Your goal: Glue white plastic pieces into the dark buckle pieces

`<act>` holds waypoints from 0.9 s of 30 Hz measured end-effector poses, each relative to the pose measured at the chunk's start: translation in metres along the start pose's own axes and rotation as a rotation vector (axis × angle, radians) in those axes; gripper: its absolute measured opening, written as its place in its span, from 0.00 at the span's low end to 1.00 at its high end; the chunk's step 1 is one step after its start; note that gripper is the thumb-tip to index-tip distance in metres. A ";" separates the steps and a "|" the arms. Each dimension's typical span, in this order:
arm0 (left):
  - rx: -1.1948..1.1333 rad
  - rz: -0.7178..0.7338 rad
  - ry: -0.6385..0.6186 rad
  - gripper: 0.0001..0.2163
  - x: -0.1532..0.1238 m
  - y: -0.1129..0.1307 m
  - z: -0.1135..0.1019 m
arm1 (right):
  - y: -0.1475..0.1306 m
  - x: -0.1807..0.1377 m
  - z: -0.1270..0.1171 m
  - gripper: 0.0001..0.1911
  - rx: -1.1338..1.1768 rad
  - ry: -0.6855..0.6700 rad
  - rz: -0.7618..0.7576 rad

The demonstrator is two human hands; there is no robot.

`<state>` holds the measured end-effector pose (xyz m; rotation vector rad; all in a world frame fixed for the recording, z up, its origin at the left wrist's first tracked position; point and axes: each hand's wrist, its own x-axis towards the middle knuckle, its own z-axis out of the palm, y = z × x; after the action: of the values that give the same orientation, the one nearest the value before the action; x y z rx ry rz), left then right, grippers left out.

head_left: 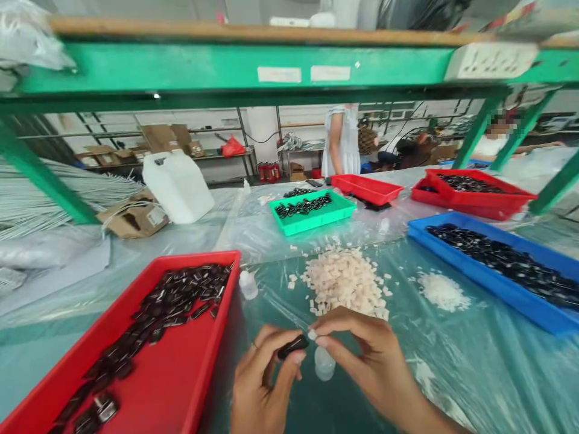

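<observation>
My left hand pinches a small black oblong part between thumb and fingers. My right hand pinches a tiny white piece right at the black part's end. Both hands hover low over the plastic-covered table, just in front of a heap of pale square pieces. A small clear bottle stands under the hands. A red tray of black parts lies directly left of my left hand.
A second small bottle stands by the red tray's corner. A blue tray of black parts and a white pile lie right. Green and red trays sit farther back. A white jug, a cardboard box and a standing person are behind.
</observation>
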<state>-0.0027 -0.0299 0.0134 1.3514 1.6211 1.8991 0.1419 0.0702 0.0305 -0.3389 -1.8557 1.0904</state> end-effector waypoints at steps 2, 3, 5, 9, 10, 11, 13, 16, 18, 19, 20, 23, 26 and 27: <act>-0.019 -0.011 0.000 0.04 -0.002 -0.001 0.000 | 0.000 -0.003 0.004 0.09 -0.020 -0.020 -0.011; -0.032 -0.014 -0.003 0.04 -0.003 -0.002 0.000 | -0.001 -0.005 0.005 0.10 -0.033 -0.023 -0.019; -0.061 -0.019 -0.012 0.04 -0.006 -0.004 0.001 | -0.002 -0.007 0.008 0.10 -0.059 -0.015 -0.035; -0.105 -0.037 -0.018 0.05 -0.011 -0.008 0.002 | -0.001 -0.008 0.011 0.11 -0.088 0.010 -0.068; -0.110 -0.043 -0.017 0.05 -0.011 -0.009 0.003 | -0.001 -0.008 0.011 0.11 -0.088 0.014 -0.070; -0.114 -0.051 -0.016 0.05 -0.012 -0.009 0.003 | -0.001 -0.008 0.012 0.11 -0.088 0.016 -0.069; -0.111 -0.066 -0.010 0.05 -0.013 -0.009 0.004 | -0.001 -0.008 0.013 0.11 -0.091 0.019 -0.076; -0.131 -0.116 -0.005 0.03 -0.015 -0.004 0.009 | -0.002 -0.010 0.015 0.13 -0.129 0.018 -0.119; -0.203 -0.182 0.005 0.04 -0.018 0.000 0.014 | -0.004 -0.013 0.018 0.14 -0.151 0.008 -0.157; -0.243 -0.213 0.012 0.05 -0.020 0.002 0.017 | -0.004 -0.014 0.020 0.15 -0.157 0.005 -0.172; -0.274 -0.236 0.018 0.06 -0.021 0.004 0.019 | -0.005 -0.016 0.021 0.15 -0.162 0.003 -0.189; -0.283 -0.265 0.041 0.09 -0.026 0.008 0.024 | -0.006 -0.023 0.028 0.17 -0.181 0.027 -0.185; -0.235 -0.305 0.117 0.10 -0.028 0.011 0.024 | -0.004 -0.031 0.039 0.21 -0.132 0.047 -0.156; -0.216 -0.313 0.145 0.10 -0.028 0.013 0.023 | -0.002 -0.033 0.044 0.23 -0.100 0.061 -0.156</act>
<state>0.0343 -0.0401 0.0101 0.8383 1.5327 1.9463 0.1242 0.0252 0.0051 -0.2767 -1.8532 0.8755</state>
